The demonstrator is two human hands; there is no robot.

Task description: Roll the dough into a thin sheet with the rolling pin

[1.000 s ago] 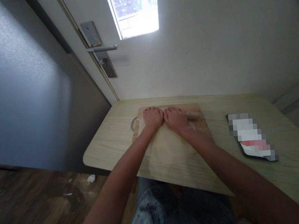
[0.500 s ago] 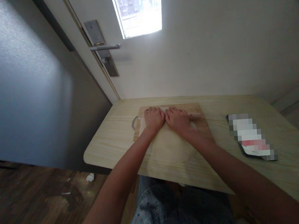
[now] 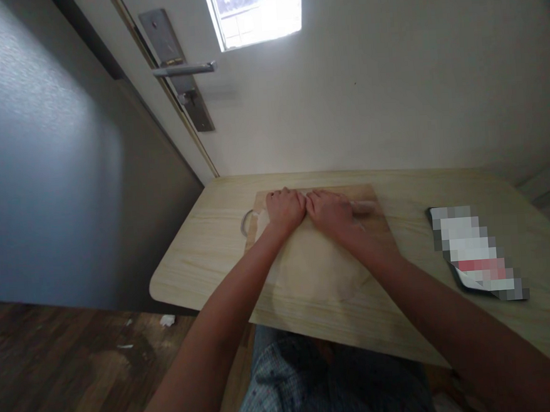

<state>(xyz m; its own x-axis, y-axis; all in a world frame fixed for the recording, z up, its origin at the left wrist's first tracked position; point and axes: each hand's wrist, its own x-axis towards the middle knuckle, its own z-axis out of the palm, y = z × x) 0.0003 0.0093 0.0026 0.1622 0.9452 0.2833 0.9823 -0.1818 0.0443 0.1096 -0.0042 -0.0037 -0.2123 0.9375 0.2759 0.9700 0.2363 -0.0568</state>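
A thin, pale sheet of dough [image 3: 321, 268] is spread over a wooden cutting board [image 3: 386, 231] and hangs past its near edge onto the table. My left hand [image 3: 286, 209] and my right hand [image 3: 330, 211] press side by side near the board's far edge, almost touching, fingers curled over a rolling pin [image 3: 364, 207]. Only the pin's right end shows, poking out beyond my right hand; the rest lies hidden under my hands.
The light wood table [image 3: 202, 249] stands against a pale door with a metal handle [image 3: 185, 69] and a bright window. On the right lies a dark-edged, pixelated flat object [image 3: 476, 251]. A metal ring [image 3: 245, 224] sticks out at the board's left. White scraps [image 3: 167, 320] dot the floor.
Both hands have moved slightly farther away from me, toward the board's far edge, with the rolling pin. More of the pin's right end shows. The whole view has shifted a little.
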